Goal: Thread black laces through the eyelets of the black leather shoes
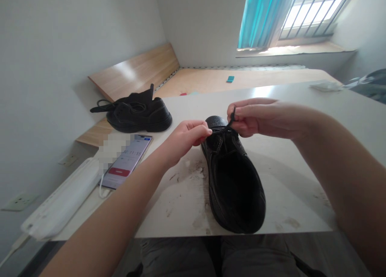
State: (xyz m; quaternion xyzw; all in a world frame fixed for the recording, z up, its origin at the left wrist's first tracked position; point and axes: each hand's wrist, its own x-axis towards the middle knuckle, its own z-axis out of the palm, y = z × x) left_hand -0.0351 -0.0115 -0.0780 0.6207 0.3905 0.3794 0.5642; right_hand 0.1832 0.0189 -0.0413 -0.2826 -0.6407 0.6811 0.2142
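Note:
A black leather shoe [233, 180] lies on the white table [301, 188], its opening toward me and its toe pointing away. My left hand [187, 138] is closed in a pinch on the shoe's black lace at the left side of the lacing. My right hand [256, 118] is also closed, pinching the other end of the lace [231, 118] just above the shoe's tongue. The lace runs taut between both hands over the eyelets.
A second black shoe [140, 114] with loose laces sits at the table's far left. A phone [128, 160] with a lit screen lies near the left edge, cabled, beside a white power strip [60, 202]. Wooden bed boards and a window lie beyond.

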